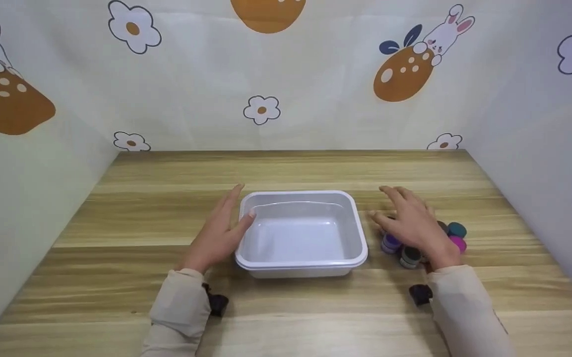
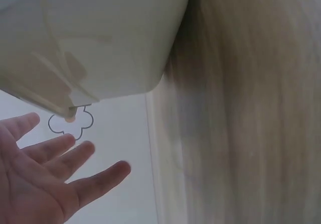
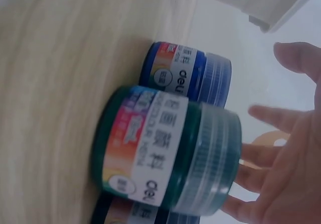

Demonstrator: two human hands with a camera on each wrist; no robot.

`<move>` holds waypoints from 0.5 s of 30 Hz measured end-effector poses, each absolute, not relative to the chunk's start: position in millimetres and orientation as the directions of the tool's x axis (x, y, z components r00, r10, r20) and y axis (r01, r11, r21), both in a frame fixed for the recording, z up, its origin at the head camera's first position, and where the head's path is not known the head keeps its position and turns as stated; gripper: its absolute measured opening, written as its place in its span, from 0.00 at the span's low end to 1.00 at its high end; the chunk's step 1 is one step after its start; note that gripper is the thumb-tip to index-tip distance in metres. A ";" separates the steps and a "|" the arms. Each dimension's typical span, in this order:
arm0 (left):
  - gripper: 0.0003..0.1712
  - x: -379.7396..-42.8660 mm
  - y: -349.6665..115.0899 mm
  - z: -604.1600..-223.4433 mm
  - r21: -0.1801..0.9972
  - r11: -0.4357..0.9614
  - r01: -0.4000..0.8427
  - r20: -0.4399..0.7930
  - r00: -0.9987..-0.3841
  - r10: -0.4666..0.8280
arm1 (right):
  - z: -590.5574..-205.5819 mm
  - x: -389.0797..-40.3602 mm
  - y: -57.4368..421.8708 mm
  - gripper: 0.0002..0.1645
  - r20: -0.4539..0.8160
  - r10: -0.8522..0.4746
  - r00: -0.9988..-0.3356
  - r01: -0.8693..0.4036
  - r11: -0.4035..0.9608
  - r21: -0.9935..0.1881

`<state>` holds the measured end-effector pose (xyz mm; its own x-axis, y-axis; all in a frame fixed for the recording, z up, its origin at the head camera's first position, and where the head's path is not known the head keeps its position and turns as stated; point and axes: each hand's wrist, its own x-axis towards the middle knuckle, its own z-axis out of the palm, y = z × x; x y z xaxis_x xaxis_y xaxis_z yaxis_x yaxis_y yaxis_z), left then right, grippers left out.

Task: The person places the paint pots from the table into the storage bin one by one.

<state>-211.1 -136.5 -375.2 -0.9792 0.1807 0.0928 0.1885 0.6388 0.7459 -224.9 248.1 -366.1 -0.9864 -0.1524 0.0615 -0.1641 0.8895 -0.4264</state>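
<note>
The left hand (image 1: 218,237), fingers spread, is just beside the white tub (image 1: 301,265) on the bench (image 1: 310,317). The right hand (image 1: 413,222), also spread, is over little paint jars (image 1: 410,258) right of the tub.

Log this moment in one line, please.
left hand: beside white tub, contact unclear; right hand: over paint jars; jars: right of tub

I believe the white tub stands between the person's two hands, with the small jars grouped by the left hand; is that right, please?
Not quite: the small jars are grouped by the right hand, not the left hand, as the head view shows. The white tub does stand between the two hands.
</note>
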 end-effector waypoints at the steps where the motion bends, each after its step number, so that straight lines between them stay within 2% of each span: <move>1: 0.42 -210.3 -135.6 -376.1 0.760 0.624 0.181 0.083 -0.980 0.182 | -366.4 -224.9 249.3 0.47 0.047 -0.156 -0.987 -0.161 0.891 -0.423; 4: 0.41 -209.0 -133.1 -379.2 0.799 0.575 0.174 0.076 -0.979 0.190 | -367.2 -225.3 252.6 0.44 0.020 -0.169 -0.985 -0.162 0.898 -0.410; 8: 0.41 -208.3 -131.2 -383.7 0.847 0.508 0.158 0.067 -0.979 0.194 | -368.7 -226.9 254.6 0.35 0.029 -0.178 -0.984 -0.175 0.900 -0.399; 15: 0.35 -206.4 -131.6 -388.4 0.875 0.469 0.119 0.039 -0.984 0.177 | -369.4 -228.2 257.3 0.29 -0.003 -0.185 -0.983 -0.166 0.887 -0.432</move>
<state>-206.4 -131.6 -388.4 -0.9835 0.1765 0.0391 0.1189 0.4688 0.8753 -228.2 257.3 -369.4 -0.9828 -0.1849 -0.0027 -0.1656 0.8866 -0.4319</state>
